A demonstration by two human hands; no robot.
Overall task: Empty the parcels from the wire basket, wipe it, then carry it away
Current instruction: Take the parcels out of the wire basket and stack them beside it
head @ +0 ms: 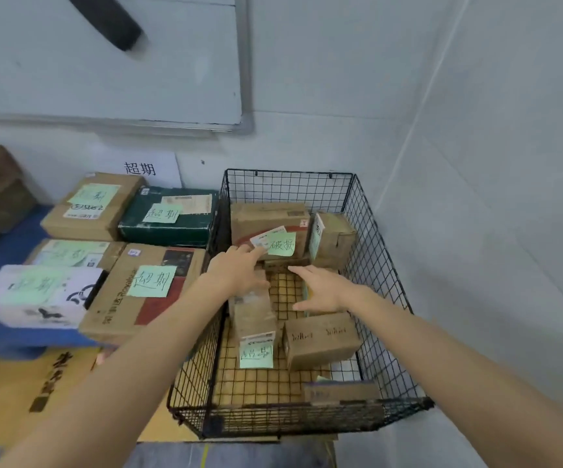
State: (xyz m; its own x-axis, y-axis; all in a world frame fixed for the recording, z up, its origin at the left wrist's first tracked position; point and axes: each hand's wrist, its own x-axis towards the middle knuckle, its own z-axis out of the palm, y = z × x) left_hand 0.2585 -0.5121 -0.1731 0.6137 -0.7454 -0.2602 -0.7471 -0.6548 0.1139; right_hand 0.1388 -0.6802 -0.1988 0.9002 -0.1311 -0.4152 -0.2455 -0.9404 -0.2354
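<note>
The wire basket (378, 251) stands in the wall corner and contains five parcels: a large carton (270, 217) at its back wall, a small carton (335, 238) in its back right corner, an upright parcel (256, 319) at its centre, a brown carton (320, 339) toward its right wall and a flat parcel (340, 391) at its front rim. Both hands are inside the basket with fingers extended and gripping nothing: the left hand (239, 270) reaches the large carton's front face, while the right hand (320, 292) hovers above the basket floor. Labelled boxes (151, 288) lie just left of the basket.
</note>
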